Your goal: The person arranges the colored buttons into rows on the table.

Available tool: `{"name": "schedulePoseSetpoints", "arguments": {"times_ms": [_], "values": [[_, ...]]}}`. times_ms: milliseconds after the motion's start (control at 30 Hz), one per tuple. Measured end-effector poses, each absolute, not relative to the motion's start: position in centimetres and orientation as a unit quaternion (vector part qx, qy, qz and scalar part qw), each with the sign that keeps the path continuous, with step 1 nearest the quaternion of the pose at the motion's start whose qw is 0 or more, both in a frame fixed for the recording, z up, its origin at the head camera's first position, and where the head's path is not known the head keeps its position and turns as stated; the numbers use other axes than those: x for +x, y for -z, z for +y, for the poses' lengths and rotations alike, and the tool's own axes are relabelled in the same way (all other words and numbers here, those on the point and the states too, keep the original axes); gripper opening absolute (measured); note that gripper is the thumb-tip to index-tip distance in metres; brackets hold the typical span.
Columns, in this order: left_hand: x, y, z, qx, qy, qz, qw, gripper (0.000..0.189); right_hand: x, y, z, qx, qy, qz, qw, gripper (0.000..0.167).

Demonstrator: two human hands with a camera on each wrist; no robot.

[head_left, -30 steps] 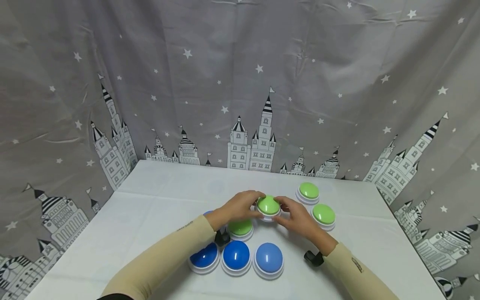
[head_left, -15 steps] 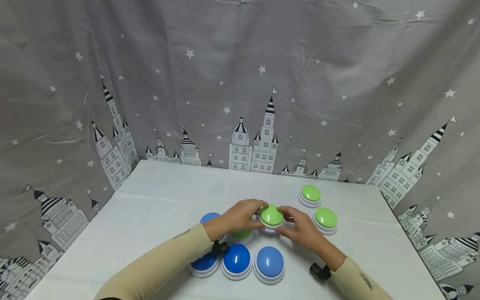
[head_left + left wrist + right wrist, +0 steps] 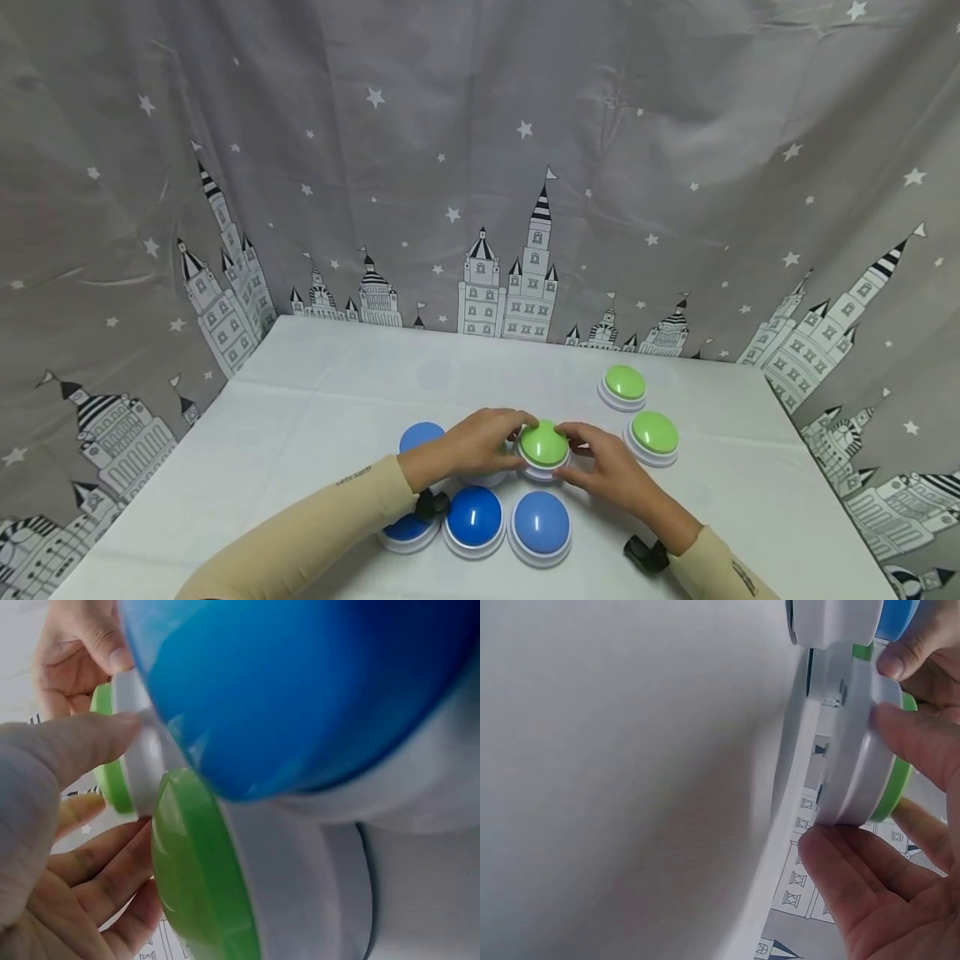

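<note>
Between both hands is a green push button (image 3: 543,443) with a domed top and a white round base. My left hand (image 3: 483,442) grips its left side, thumb and fingers curled at the base. The right hand (image 3: 603,462) holds the opposite side the same way. In the right wrist view the held button's base (image 3: 855,742) is close over the white table. Another green button (image 3: 199,885) stands under the left hand, its dome hidden in the head view. Just in front of the held button is a light blue button (image 3: 541,522).
Two dark blue buttons, one (image 3: 474,517) in full view and one (image 3: 405,527) partly behind the left wrist, stand in the front row. Another light blue button (image 3: 422,435) is behind the left forearm. Two green buttons (image 3: 625,382) (image 3: 655,432) stand at right. A grey castle-print curtain (image 3: 390,208) hangs behind.
Both hands have brought the green button toward the front, nearer the light blue button. The left hand now covers the dome of the green button beneath it.
</note>
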State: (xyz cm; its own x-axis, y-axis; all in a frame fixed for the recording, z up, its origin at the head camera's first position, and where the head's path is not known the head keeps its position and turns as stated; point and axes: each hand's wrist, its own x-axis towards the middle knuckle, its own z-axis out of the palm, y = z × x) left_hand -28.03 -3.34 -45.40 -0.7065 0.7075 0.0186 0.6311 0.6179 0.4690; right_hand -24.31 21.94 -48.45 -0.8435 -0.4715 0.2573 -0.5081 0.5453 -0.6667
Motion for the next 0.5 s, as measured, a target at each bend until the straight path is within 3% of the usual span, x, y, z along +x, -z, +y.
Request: {"name": "schedulePoseSetpoints", "arguments": {"times_ms": [500], "values": [[-27.63, 45.58, -3.44, 0.383, -0.235, 0.887, 0.110, 0.059, -23.82, 48.39, 22.01, 0.280, -0.394, -0.875, -0.013, 0.060]]}}
